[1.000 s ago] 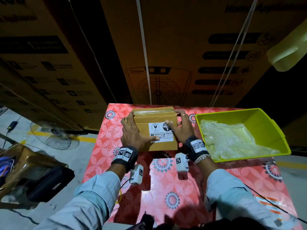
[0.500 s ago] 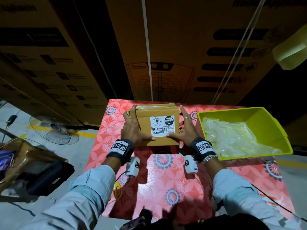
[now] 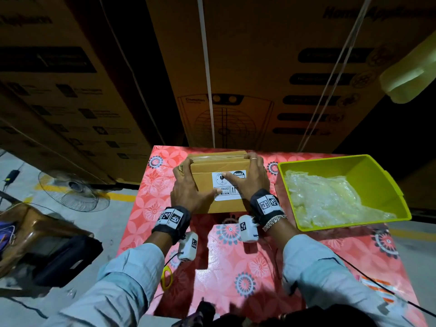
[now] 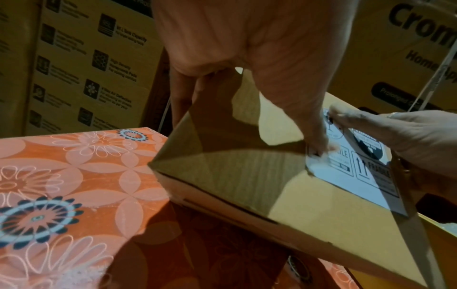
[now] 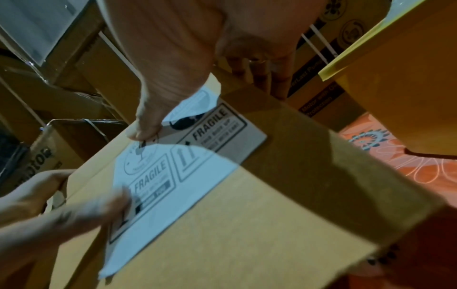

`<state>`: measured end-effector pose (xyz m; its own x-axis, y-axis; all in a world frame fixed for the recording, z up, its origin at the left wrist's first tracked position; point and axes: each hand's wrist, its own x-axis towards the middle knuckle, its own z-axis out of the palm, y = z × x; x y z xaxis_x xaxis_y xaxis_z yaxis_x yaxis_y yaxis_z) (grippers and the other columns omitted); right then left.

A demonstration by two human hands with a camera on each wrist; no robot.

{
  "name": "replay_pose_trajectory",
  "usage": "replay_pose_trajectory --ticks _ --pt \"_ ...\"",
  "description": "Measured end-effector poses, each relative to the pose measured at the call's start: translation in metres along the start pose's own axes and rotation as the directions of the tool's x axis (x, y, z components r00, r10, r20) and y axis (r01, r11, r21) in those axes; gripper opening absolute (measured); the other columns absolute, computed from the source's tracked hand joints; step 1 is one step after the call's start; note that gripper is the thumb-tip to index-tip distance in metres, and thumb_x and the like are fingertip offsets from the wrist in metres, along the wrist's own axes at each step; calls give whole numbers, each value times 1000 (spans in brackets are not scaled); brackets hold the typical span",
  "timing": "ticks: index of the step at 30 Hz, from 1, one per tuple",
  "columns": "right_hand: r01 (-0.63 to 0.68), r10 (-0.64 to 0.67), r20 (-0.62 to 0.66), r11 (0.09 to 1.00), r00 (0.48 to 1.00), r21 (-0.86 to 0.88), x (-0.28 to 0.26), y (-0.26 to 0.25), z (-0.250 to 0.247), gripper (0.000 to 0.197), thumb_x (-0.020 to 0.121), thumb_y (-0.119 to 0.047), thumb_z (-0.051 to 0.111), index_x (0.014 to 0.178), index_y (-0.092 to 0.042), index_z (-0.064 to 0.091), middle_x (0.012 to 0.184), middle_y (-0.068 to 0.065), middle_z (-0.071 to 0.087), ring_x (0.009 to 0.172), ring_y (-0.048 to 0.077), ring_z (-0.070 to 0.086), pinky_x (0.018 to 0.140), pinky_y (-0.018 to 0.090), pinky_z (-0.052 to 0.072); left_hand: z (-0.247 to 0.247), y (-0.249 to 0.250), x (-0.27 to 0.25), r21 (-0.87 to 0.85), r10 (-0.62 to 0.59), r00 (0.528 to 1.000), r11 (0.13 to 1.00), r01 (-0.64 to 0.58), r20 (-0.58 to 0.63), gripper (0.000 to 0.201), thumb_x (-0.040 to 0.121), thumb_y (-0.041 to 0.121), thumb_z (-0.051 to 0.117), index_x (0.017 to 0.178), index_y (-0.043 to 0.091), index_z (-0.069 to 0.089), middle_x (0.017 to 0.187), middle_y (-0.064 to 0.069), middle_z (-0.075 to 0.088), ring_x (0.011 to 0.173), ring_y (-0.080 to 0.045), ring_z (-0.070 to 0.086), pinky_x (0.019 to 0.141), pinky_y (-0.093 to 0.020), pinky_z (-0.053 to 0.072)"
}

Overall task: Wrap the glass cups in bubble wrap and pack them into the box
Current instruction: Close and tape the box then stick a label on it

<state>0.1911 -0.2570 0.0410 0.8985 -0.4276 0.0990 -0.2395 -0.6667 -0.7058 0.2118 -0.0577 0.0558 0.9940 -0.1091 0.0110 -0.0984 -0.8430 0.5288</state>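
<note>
I am holding a closed brown cardboard box (image 3: 219, 165) between both hands on a table covered with a red floral cloth (image 3: 259, 263). The box sits toward the far edge of the table, slightly left of center. My left hand (image 3: 188, 187) clasps the box's left side: the fingers curl around its far left corner and the thumb (image 4: 311, 125) stretches across the near face, its tip pressing the left edge of a white fragile label (image 5: 173, 176). My right hand (image 3: 250, 178) clasps the right side, fingers curled over the far top edge, one wearing a thin ring (image 3: 253, 159), while the thumb lies across the upper part of the label. The two thumbs point toward each other and stay slightly apart. Clear tape (image 3: 217, 155) runs along the box's top. Just right of the box stands a lime-green plastic bin (image 3: 377, 182) holding crumpled bubble wrap (image 3: 330, 201). The glass cups cannot be seen. Yellow-handled scissors (image 3: 167, 277) lie near the table's near left edge. Large printed cartons (image 3: 271, 67) are stacked behind the table, and a floor fan (image 3: 73, 190) stands to the left.
</note>
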Motion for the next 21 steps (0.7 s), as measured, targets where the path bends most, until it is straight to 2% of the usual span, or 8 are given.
replay_pose_trajectory --ticks 4,6,7,10,13,17,19,21 --pt "74 -94 63 961 994 268 4 21 -18 48 86 -41 79 128 -29 59 127 -5 55 112 15 56 81 15 47 8 8 1 -84 -49 992 996 40 -116 91 74 80 69 139 30 30 127 -9 39 87 -35 63 68 -46 59" --pt "107 -154 119 938 981 329 4 31 -28 42 93 -32 73 133 -30 61 129 -2 58 115 15 58 83 6 44 10 11 2 -112 -71 985 992 54 -155 79 82 79 60 135 26 34 126 -10 41 89 -38 63 68 -43 55" --pt "109 -166 141 933 976 343 3 34 -32 43 95 -32 71 136 -33 59 130 -2 59 116 13 58 89 11 46 11 13 2 -124 -82 983 990 62 -167 76 85 78 58 134 25 35 127 -11 41 91 -39 63 68 -41 52" --pt "102 -171 177 933 969 346 1 41 -35 54 94 -34 72 143 -44 51 139 -9 58 124 13 57 103 40 52 13 12 2 -153 -98 979 986 71 -180 76 84 79 56 133 23 38 127 -12 43 96 -40 63 69 -42 51" --pt "79 -173 238 930 956 358 -7 47 -38 78 87 -29 80 150 -48 39 150 -9 50 132 14 51 102 39 54 12 4 0 -186 -50 987 982 20 -153 86 75 82 60 135 24 36 126 -11 42 96 -38 63 74 -47 58" --pt "7 -140 327 926 934 377 -21 56 -35 109 79 -14 87 154 -58 21 155 -12 42 120 15 55 85 40 61 7 -9 -10 -133 7 1000 991 -9 -18 125 44 61 97 143 31 27 135 -8 35 101 -34 61 80 -49 61" --pt "-8 -135 355 927 925 375 -27 60 -33 120 74 -10 90 153 -61 15 155 -12 42 126 20 57 84 47 61 8 -13 -14 -73 9 1000 997 -7 26 146 31 56 102 149 32 21 144 -11 29 104 -38 64 80 -53 63" --pt "-6 -131 371 938 919 346 -31 61 -32 130 69 -7 92 153 -62 10 155 -10 43 128 18 56 89 44 61 11 -15 -18 -28 8 999 1000 -7 40 156 28 52 103 154 32 15 151 -11 23 107 -43 64 80 -56 63"
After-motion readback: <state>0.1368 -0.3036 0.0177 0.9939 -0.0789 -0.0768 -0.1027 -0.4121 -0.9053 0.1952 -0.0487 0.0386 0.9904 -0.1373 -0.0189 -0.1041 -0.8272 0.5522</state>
